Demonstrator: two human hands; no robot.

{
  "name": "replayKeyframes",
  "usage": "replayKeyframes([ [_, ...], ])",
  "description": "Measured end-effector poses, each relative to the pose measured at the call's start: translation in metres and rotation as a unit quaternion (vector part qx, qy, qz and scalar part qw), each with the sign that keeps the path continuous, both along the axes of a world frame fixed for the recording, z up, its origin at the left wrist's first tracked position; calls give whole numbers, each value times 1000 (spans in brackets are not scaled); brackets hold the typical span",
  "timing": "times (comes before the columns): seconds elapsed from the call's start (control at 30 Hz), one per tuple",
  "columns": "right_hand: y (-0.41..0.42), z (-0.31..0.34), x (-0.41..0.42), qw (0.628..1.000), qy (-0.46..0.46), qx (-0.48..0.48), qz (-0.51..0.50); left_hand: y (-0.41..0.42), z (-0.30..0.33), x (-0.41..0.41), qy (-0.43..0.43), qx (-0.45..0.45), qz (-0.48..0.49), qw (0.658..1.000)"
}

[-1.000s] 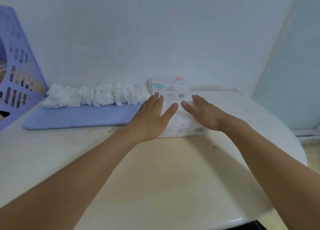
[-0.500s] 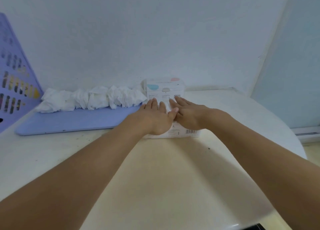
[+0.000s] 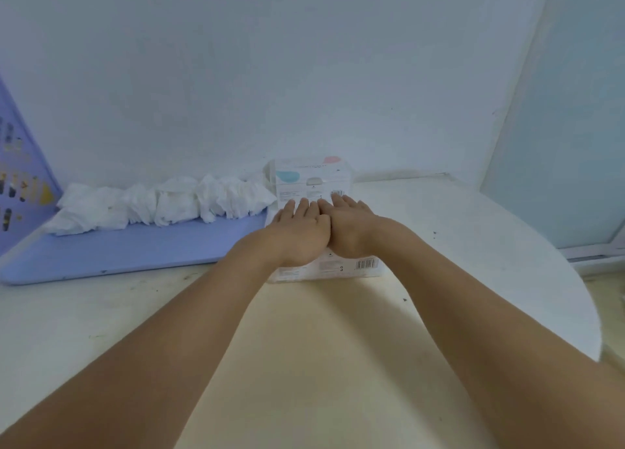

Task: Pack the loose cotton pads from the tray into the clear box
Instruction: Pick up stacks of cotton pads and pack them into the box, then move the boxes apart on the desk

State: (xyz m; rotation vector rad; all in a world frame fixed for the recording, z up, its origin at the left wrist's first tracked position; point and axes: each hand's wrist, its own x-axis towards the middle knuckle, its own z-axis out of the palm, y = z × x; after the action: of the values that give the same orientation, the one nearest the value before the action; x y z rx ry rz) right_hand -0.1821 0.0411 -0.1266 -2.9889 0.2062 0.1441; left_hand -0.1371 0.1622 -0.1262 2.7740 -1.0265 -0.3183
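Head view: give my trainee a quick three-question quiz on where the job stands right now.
1. True or false: both hands lie flat on the box.
2. Where are the loose pads? A) inside the box B) on the tray C) on the floor
3. Fill in: the box's lid stands ____, at the wall side.

Key
1. True: the left hand and right hand press side by side with straight fingers.
2. B, in a row along the tray's far edge.
3. Open.
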Motion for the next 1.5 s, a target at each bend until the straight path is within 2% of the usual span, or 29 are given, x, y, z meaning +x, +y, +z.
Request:
replayKeyframes([
  [0.1, -6, -8, 1, 999, -33, 12, 14, 0, -9, -1, -10, -21, 9, 1000],
  [0.27, -12, -9, 2, 999, -33, 3, 43, 3, -3, -7, -8, -38, 3, 999],
  [0.3, -13, -5, -5, 994, -66, 47, 71, 5, -4, -6, -17, -43, -12, 999],
  [0.33, -13, -1, -14, 978, -127, 134, 97, 7, -4, -7, -23, -79, -27, 996],
  [0.37, -13, 5, -23, 943, -212, 236, 100, 11, -4, -6, -25, -159, -30, 986],
  [0.4, -14, 11, -33, 885, -322, 329, 76, 16, -3, -5, -28, -276, -17, 961],
  [0.43, -22, 13, -35, 821, -424, 382, 23, 21, 0, -1, -46, -392, 3, 919],
  [0.47, -35, 12, -30, 766, -486, 417, -55, 26, 0, 6, -76, -483, 34, 871],
  [0.5, -48, 11, -23, 732, -496, 445, -139, 30, 0, 15, -86, -547, 79, 829],
  [0.53, -59, 9, -17, 734, -452, 458, -217, 35, -2, 26, -70, -583, 133, 799],
  [0.6, -68, -3, -11, 749, -300, 502, -313, 38, -12, 39, 8, -585, 232, 777],
  [0.63, -68, -10, -10, 747, -235, 534, -319, 37, -20, 41, 49, -555, 256, 790],
  [0.7, -63, -16, -11, 731, -193, 578, -307, 34, -33, 40, 113, -500, 262, 818],
  [0.8, -53, -19, -13, 710, -218, 608, -281, 31, -34, 35, 129, -502, 247, 818],
  [0.9, -51, -22, -18, 654, -235, 661, -284, 30, -29, 26, 164, -540, 225, 794],
  [0.97, -48, -22, -26, 640, -246, 673, -276, 30, -29, 17, 182, -555, 212, 783],
  [1.13, -35, -13, -41, 613, -314, 683, -243, 31, -33, 8, 158, -604, 215, 751],
  [1.2, -34, -13, -44, 581, -336, 703, -235, 31, -32, 1, 191, -638, 214, 714],
  [1.3, -36, -13, -45, 533, -332, 754, -193, 33, -28, -4, 327, -670, 173, 643],
  [1.37, -40, -12, -45, 541, -288, 772, -167, 35, -27, -1, 384, -657, 157, 630],
  [1.43, -45, -12, -44, 597, -236, 753, -142, 39, -25, 0, 413, -621, 134, 652],
  [1.5, -48, -12, -42, 661, -207, 712, -117, 44, -22, 4, 409, -575, 88, 703],
])
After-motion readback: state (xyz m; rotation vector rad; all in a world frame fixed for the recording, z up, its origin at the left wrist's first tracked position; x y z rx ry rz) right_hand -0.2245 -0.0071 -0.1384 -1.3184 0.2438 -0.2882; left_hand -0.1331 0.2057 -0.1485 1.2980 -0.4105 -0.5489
